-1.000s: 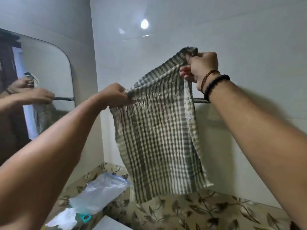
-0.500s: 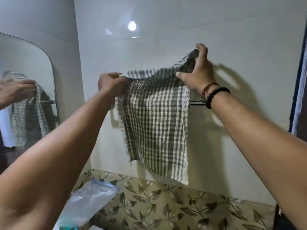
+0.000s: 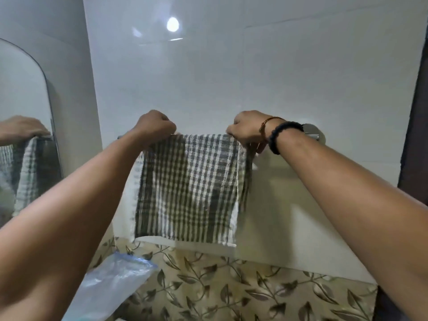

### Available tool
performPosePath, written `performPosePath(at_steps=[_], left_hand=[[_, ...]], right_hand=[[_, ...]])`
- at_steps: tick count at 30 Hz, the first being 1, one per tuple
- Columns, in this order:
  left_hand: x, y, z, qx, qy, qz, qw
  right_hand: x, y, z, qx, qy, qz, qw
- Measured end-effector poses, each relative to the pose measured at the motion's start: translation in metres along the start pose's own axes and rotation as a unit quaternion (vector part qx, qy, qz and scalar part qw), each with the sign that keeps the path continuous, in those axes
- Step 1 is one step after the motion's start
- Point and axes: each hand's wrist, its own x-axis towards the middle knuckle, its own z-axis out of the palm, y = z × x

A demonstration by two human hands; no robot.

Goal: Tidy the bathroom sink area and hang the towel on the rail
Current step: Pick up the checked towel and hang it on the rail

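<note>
While we look up at the wall, most of the fixture sits behind cloth and fists.
Towel: the checked towel (image 3: 187, 188) drapes over the rail (image 3: 311, 136), front layer hanging flat against the white wall, a paler layer showing behind its left and right edges.
Rail: we see only a short stub left of the left hand and the round mount at the right end; the middle is covered.
Left hand: our left hand (image 3: 154, 126) is closed, pinching the towel's top left corner at the rail.
Right hand: our right hand (image 3: 246, 129) is curled on the top right corner; fingertips hidden behind cloth.
Wrist: a black bracelet (image 3: 281, 135) sits on the right wrist.
Mirror: the mirror (image 3: 23, 112) is cut off at left, reflecting a hand and cloth.
Below: a blurry plastic bag (image 3: 111, 283) lies on leaf-patterned tile (image 3: 243, 288).
</note>
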Motion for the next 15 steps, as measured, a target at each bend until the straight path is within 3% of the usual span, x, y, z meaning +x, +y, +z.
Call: performPosePath(at_steps=[5, 15], left_hand=[[0.004, -0.020, -0.031, -0.028, -0.089, -0.011, 0.996], [-0.005, -0.016, -0.047, 0.086, -0.025, 0.028, 0.996]], right_hand=[[0.003, 0.009, 0.000, 0.101, 0.070, -0.083, 0.989], [0.001, 0.017, -0.035, 0.104, -0.100, -0.053, 0.988]])
